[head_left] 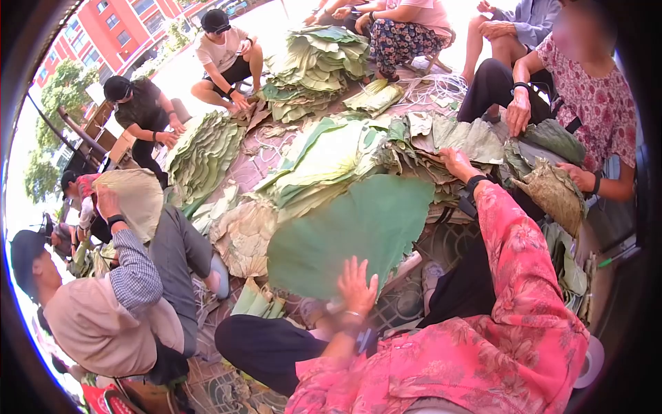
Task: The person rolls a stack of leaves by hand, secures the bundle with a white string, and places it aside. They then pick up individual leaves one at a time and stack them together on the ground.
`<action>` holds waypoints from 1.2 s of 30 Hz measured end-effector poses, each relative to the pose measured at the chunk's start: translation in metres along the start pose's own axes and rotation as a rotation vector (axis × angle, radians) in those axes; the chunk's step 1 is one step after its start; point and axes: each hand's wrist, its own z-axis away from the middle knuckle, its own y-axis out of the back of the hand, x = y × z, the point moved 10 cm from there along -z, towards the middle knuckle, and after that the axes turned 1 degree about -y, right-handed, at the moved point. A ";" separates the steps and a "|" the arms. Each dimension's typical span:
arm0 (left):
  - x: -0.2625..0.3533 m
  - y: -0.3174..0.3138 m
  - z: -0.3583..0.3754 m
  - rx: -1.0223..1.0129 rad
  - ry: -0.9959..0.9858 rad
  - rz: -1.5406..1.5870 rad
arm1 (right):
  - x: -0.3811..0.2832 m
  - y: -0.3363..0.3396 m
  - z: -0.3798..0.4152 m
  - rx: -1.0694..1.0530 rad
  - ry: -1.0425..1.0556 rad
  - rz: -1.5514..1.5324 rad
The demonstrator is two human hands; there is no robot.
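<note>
A large green leaf (pixel 345 231) lies spread over my lap and in front of my knees. My left hand (pixel 357 284) rests on its lower edge with the fingers spread, slightly blurred. My right hand (pixel 456 164) reaches out to a pile of dried, grey-green leaves (pixel 469 138); its fingers are at the pile's left part, and whether they pinch a leaf cannot be made out. Beyond the green leaf lies a stack of pale green leaves (pixel 324 159). A round, brownish dried leaf bundle (pixel 245 238) is left of it.
A person in a beige vest (pixel 103 324) sits at the left holding a pale leaf (pixel 136 200). At the right, a person in a patterned top (pixel 586 103) handles dried leaves. Tall leaf stacks (pixel 203 152) stand farther back, near several other seated or crouching people.
</note>
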 end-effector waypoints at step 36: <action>-0.048 0.017 -0.014 0.113 0.318 1.000 | -0.324 0.078 0.167 0.266 0.986 -0.236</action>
